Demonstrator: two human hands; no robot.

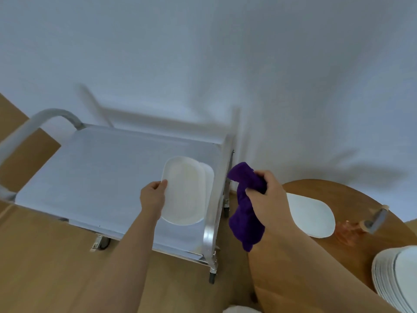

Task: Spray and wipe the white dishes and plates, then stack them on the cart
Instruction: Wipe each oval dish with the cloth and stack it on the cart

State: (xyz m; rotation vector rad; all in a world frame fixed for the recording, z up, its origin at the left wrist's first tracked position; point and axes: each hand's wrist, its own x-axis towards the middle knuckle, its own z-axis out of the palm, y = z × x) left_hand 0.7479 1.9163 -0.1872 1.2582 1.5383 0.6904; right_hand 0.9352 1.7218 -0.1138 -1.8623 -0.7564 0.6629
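My left hand [153, 193] pinches the left rim of a white oblong dish [182, 193] over the right end of the metal cart [101, 177]. Under it, the edge of another white dish [208, 175] shows on the cart top. To the right, my right hand [266, 193] grips a purple cloth [246, 213] that hangs down between the cart and the wooden table [338, 193]. One white plate [313, 215] lies on that table. At the lower right stands a stack of white plates [397, 281].
A spray bottle with a pinkish body and grey trigger [370, 220] lies or stands on the table past the single plate. The cart has a grey handle [33, 125] at its left end and wheels on the wooden floor. White wall behind.
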